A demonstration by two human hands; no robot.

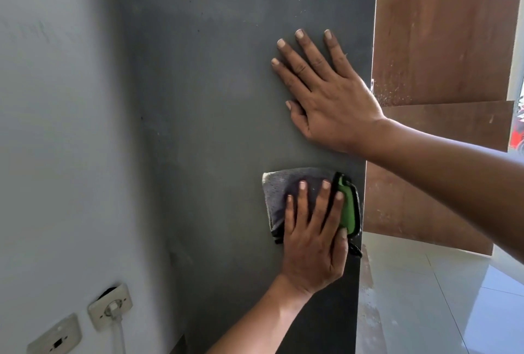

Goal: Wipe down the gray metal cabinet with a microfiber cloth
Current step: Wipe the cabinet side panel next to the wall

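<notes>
Pale wall [56, 126] at frame left; gray cabinet [212, 98] side runs vertically. Left hand [312, 240], fingers straight, presses cloth [283, 197] lower center, near the right edge; unwiped panel probably lies leftward. Right hand [326, 92] lies flat above, holding nothing.

1. Your right hand [331, 98] lies flat, palm down, fingers straight and spread, thumb tucked low on its left side.
2. Your right forearm comes in from the right edge, sloping up toward the wrist.
3. Your left hand [312, 240] sits below the right one, apart from it, fingers straight and pointing upward, pressing flat.
4. Your left forearm rises from the bottom edge, angled up and to the right, wrist nearly straight.
</notes>
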